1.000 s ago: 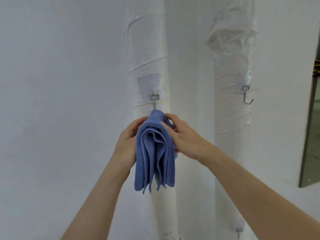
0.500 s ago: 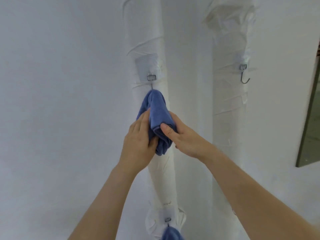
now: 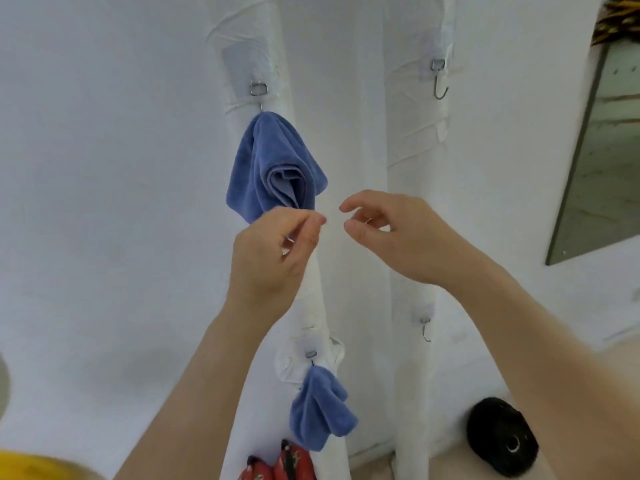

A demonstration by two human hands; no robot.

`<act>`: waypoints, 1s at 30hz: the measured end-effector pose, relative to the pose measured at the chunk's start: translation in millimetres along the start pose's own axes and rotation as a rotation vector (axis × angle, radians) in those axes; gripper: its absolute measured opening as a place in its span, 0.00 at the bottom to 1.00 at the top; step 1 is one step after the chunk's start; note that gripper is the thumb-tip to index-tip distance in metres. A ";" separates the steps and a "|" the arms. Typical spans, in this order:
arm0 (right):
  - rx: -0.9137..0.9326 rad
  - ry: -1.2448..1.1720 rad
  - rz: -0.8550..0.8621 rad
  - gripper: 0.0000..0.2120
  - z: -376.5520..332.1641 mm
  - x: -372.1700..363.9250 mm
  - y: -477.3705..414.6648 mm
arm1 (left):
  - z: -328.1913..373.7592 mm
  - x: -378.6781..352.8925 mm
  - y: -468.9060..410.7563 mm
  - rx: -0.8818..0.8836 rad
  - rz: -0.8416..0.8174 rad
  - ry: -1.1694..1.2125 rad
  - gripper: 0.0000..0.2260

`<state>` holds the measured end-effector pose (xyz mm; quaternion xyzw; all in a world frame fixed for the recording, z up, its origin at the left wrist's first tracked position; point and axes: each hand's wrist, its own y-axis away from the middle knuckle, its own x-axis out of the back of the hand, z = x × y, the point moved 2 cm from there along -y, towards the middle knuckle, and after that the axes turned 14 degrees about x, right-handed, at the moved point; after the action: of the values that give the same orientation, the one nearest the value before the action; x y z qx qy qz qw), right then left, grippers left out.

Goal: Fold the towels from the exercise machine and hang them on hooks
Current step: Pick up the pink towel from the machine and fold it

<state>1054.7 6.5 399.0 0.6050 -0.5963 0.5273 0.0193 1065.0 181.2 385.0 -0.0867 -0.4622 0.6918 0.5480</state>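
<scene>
- Two blue towels hang on the left one of two white wrapped posts, one above the other.
- The upper towel (image 3: 273, 168) hangs folded from the top hook (image 3: 258, 89) of the left post (image 3: 247, 32), its layers bunched and rolled in the middle.
- The lower towel (image 3: 320, 410) hangs from a second hook (image 3: 310, 355) further down the same post, near the floor.
- My left hand (image 3: 273, 251) is just below the upper towel, fingers loosely curled, thumb and forefinger close together, gripping nothing. It overlaps the towel's bottom edge in my view, and I cannot tell whether it touches.
- My right hand (image 3: 391, 233) is beside it, apart from the towel, fingers relaxed and half curled, holding nothing.
- My hands are near each other, fingertips facing across a small gap.
- The right post (image 3: 415, 174) carries a high hook (image 3: 439, 79) and a low hook (image 3: 425, 329).
- A mirror (image 3: 602, 150) is on the wall at the right edge.
- A black round object (image 3: 498, 441) lies on the floor by the right post, a red thing (image 3: 280, 462) sits at the foot of the left post, and a blurred yellow shape (image 3: 31, 467) fills the bottom left corner.
</scene>
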 end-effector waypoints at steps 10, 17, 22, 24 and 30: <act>-0.097 0.058 -0.326 0.17 20.5 -0.8 148.9 | 47.1 -81.6 151.6 0.340 -0.491 -0.073 0.06; -0.304 0.062 -0.380 0.21 41.8 -44.5 299.7 | 45.8 -110.5 290.7 0.420 -0.876 -0.125 0.12; -0.598 0.060 -0.439 0.25 31.6 -69.5 415.7 | 61.6 -123.2 398.5 0.421 -1.147 -0.109 0.12; -0.690 0.070 -0.466 0.23 15.4 -79.3 472.2 | 66.7 -120.7 441.9 0.422 -1.239 -0.093 0.12; -1.105 0.124 -0.521 0.24 -66.4 -99.6 656.4 | 79.1 -80.7 562.2 0.400 -1.416 -0.014 0.14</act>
<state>553.6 -69.5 -34.9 0.5998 -0.6117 0.1524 0.4928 665.3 86.1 -15.1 0.3388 -0.2757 0.2437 0.8659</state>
